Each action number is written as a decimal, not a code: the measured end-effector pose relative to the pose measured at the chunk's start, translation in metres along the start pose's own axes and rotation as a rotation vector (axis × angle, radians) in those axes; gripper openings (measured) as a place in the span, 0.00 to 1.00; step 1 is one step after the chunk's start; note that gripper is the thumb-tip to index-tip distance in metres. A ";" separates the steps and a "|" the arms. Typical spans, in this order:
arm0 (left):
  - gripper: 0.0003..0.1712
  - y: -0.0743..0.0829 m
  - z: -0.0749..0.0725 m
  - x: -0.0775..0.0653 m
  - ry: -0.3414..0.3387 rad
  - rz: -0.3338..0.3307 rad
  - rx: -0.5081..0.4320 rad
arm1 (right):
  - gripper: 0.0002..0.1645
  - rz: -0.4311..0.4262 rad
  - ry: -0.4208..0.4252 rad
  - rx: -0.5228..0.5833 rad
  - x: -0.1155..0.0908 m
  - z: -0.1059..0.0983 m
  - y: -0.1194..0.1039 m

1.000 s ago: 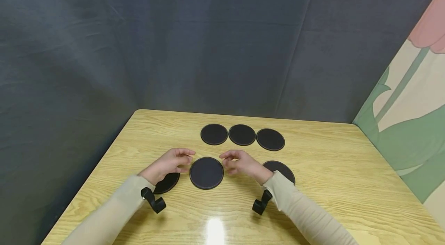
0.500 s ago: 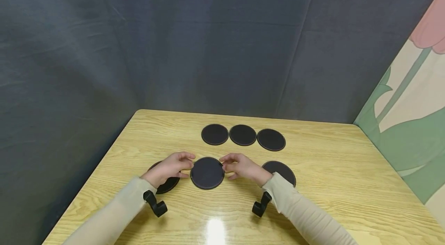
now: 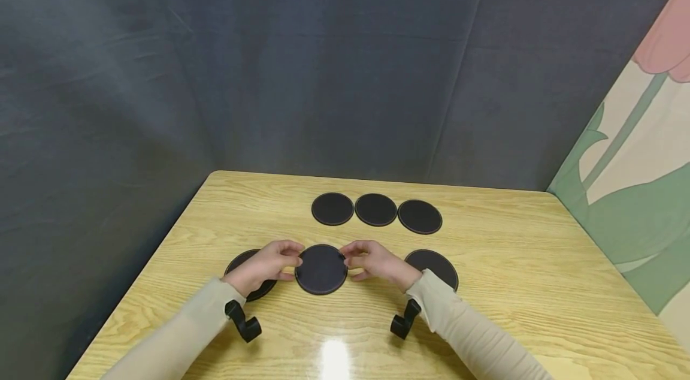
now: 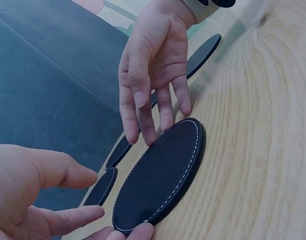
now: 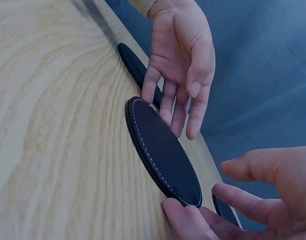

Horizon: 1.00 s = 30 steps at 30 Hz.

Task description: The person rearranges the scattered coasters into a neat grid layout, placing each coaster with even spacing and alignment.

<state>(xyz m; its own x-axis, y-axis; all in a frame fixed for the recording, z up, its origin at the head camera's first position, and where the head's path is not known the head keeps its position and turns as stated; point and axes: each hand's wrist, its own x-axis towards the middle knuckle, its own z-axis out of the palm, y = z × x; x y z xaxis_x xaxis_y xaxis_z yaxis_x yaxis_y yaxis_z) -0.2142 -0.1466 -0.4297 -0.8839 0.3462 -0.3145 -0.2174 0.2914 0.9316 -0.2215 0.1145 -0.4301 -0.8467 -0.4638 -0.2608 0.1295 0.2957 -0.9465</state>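
Observation:
A round black coaster [image 3: 321, 270] with pale stitching round its rim lies flat on the wooden table between both hands. Its side looks thick in the wrist views; whether it is one piece or a stack, I cannot tell. My left hand [image 3: 268, 264] is at its left edge, fingertips touching the rim in the left wrist view. Opposite, my right hand [image 3: 376, 261] has its lower fingertips against the right edge. Both thumbs stay raised, off the coaster [image 5: 165, 152]. Under the left wrist lies another coaster [image 3: 264, 288], partly hidden; one more coaster [image 3: 435, 267] is partly behind the right forearm.
Farther back, a left coaster [image 3: 332, 208], a middle coaster [image 3: 375, 210] and a right coaster [image 3: 419, 216] form a row, rims nearly touching. A dark curtain [image 3: 334, 68] hangs behind the wooden table [image 3: 539, 284]. Patterned fabric [image 3: 636, 188] borders the right side.
My left hand has come down and right to the coaster's left edge. My right hand has lowered slightly against the right edge. The coasters have hardly moved.

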 end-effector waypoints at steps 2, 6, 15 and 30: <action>0.24 -0.001 0.002 0.001 0.022 -0.008 -0.003 | 0.23 0.000 -0.006 0.019 0.000 0.000 0.001; 0.23 -0.001 0.004 0.001 0.045 -0.013 0.000 | 0.24 -0.005 -0.020 0.044 0.002 0.001 0.001; 0.24 -0.001 0.004 0.002 0.051 -0.013 -0.008 | 0.24 -0.007 -0.006 0.092 0.004 0.003 0.003; 0.31 0.006 0.004 0.006 0.077 0.006 -0.036 | 0.27 -0.068 0.100 0.017 0.005 0.002 0.001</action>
<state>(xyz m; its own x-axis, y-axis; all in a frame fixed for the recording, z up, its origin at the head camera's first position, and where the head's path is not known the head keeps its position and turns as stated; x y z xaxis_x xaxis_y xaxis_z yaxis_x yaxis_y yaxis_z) -0.2191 -0.1395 -0.4261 -0.9143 0.2776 -0.2951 -0.2256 0.2564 0.9399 -0.2243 0.1109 -0.4328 -0.9011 -0.3963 -0.1761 0.0778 0.2517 -0.9647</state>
